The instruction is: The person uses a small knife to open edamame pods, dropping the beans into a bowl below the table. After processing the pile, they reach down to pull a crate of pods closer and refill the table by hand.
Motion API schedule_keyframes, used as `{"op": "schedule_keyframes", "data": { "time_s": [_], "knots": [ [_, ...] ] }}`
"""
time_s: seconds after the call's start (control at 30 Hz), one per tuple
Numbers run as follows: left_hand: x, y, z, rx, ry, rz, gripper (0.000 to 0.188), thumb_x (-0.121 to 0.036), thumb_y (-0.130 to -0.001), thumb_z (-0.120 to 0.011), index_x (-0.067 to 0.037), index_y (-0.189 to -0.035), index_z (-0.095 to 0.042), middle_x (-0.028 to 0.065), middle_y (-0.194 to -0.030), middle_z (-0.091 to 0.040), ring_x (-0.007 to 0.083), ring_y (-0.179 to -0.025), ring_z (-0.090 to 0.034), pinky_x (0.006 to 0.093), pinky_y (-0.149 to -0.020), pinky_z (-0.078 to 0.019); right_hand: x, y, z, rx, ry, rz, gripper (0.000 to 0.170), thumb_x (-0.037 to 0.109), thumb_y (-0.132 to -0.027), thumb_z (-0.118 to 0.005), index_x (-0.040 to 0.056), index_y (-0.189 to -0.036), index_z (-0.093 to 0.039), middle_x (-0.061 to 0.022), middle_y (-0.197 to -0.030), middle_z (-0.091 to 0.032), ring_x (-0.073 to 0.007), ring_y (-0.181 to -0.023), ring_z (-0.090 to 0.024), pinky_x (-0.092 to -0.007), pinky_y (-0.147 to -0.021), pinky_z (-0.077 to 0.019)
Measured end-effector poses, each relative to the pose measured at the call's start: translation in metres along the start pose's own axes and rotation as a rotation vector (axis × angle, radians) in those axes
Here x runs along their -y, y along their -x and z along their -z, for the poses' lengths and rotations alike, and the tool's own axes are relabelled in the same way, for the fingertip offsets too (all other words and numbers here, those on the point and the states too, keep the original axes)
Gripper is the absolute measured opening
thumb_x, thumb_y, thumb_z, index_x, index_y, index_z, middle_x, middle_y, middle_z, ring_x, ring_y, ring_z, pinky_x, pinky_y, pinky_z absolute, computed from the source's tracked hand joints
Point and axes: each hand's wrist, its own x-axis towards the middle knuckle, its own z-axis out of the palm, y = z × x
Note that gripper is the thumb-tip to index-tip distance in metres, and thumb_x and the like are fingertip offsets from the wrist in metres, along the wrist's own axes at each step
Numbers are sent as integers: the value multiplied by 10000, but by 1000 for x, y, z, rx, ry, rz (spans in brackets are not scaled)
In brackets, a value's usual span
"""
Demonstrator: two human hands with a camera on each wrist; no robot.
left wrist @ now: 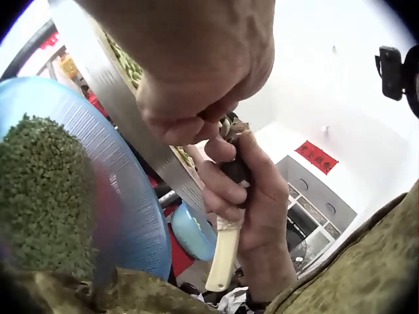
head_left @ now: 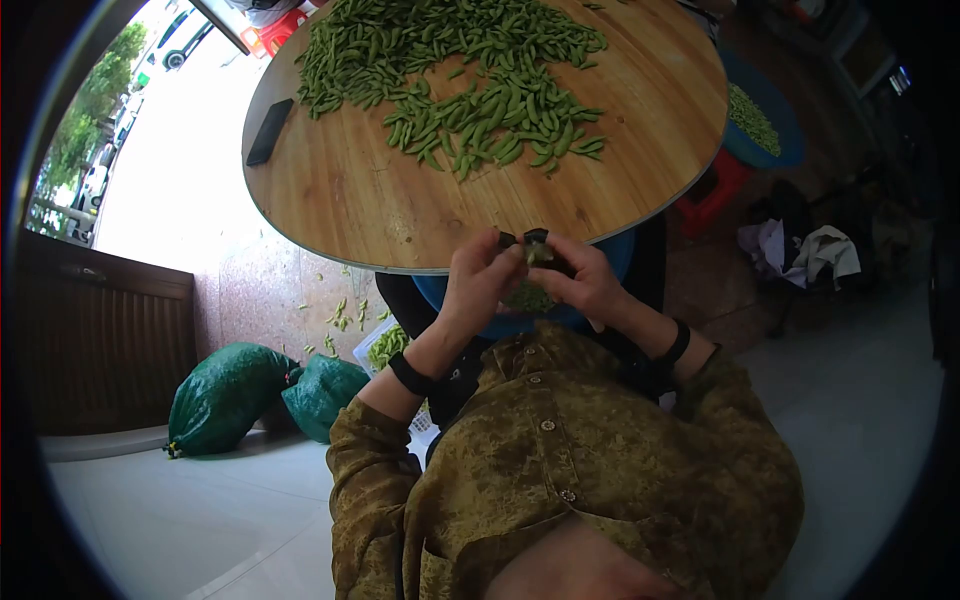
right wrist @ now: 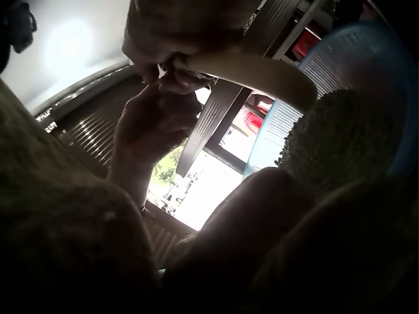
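Note:
In front of the person's body, close to the table edge, both hands meet at the fingertips. My right hand [head_left: 588, 283] grips a tool with a cream handle [left wrist: 224, 258]; its working end is hidden among the fingers. With thumb and fingers, my left hand [head_left: 480, 278] pinches a small green pod [left wrist: 226, 124], mostly covered by both hands. Dark coverings show on some fingertips. Below the hands is a blue basin [left wrist: 134, 186] holding a heap of small green beans [left wrist: 46, 196].
Many green pods [head_left: 490, 120] lie across the round wooden table [head_left: 330, 210], with a dark flat bar [head_left: 270, 131] near its left edge. Green sacks [head_left: 232, 398] and a white basket [head_left: 420, 425] stand on the left. Another blue basin [head_left: 790, 140] stands at the right.

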Motion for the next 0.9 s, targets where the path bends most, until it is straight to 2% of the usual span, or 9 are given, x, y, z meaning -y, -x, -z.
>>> {"op": "schedule_keyframes", "data": {
  "time_s": [0.2,0.27,0.33,0.37,0.5,0.6,0.67,0.8,0.9],
  "knots": [
    [-1,7,3,29,-204,-85,147,-155,-900,-574,-12,-874,-550,26,-683,-556,71,-596,-541,230,-492,-407,-7,-3,-3,-117,-13,-90,204,107,-853,-645,-2,-999,-554,-4,-734,-562,-68,-630,-502,-247,-561,-412],
    [-30,30,3,-88,-678,-245,148,-137,-864,-592,3,-862,-545,122,-701,-586,202,-637,-620,318,-534,-455,-8,-2,2,-133,-101,-166,213,120,-846,-659,-5,-982,-553,-20,-725,-561,-82,-613,-501,-260,-547,-408],
    [-33,47,38,-59,-1070,-450,121,-101,-815,-595,3,-859,-551,198,-765,-592,353,-728,-623,418,-604,-478,-12,4,15,49,395,74,207,114,-862,-652,2,-1003,-551,-20,-722,-541,-66,-584,-481,-242,-526,-386],
    [-46,61,47,-67,-1164,-409,107,-59,-779,-578,-4,-869,-560,211,-818,-600,419,-774,-585,459,-660,-477,-14,7,16,50,391,80,207,114,-862,-652,2,-1003,-551,-20,-722,-541,-66,-584,-481,-242,-526,-386],
    [-60,84,96,-118,-1684,-292,177,-10,-780,-565,-16,-952,-604,224,-841,-613,407,-794,-604,441,-681,-494,-15,8,20,15,417,32,227,115,-852,-660,-14,-1008,-557,-36,-714,-535,-88,-604,-485,-267,-546,-395],
    [-72,55,101,-106,-1472,-371,174,-20,-787,-576,-5,-957,-607,223,-848,-611,401,-798,-606,441,-683,-494,-15,4,12,1,370,64,225,125,-841,-666,-15,-976,-551,-75,-708,-525,-115,-585,-479,-287,-534,-393],
    [-79,16,91,-127,-1408,-544,126,-81,-811,-586,-2,-905,-619,221,-825,-613,399,-783,-606,447,-689,-492,-11,1,3,1,339,92,221,136,-830,-674,-14,-929,-544,-113,-697,-513,-140,-557,-467,-307,-519,-388],
    [-75,-87,84,-245,-1428,-416,250,-230,-812,-606,16,-839,-635,226,-796,-625,414,-785,-607,471,-708,-481,-5,1,0,30,315,82,226,135,-844,-658,-23,-964,-550,-94,-715,-534,-133,-579,-476,-291,-526,-392],
    [-63,-128,87,-362,-1487,-346,264,-240,-782,-630,18,-832,-640,240,-803,-625,423,-813,-607,487,-719,-472,-6,5,5,9,291,49,240,134,-860,-641,-26,-1015,-552,-78,-722,-537,-125,-594,-481,-280,-539,-396]
  ]
}}
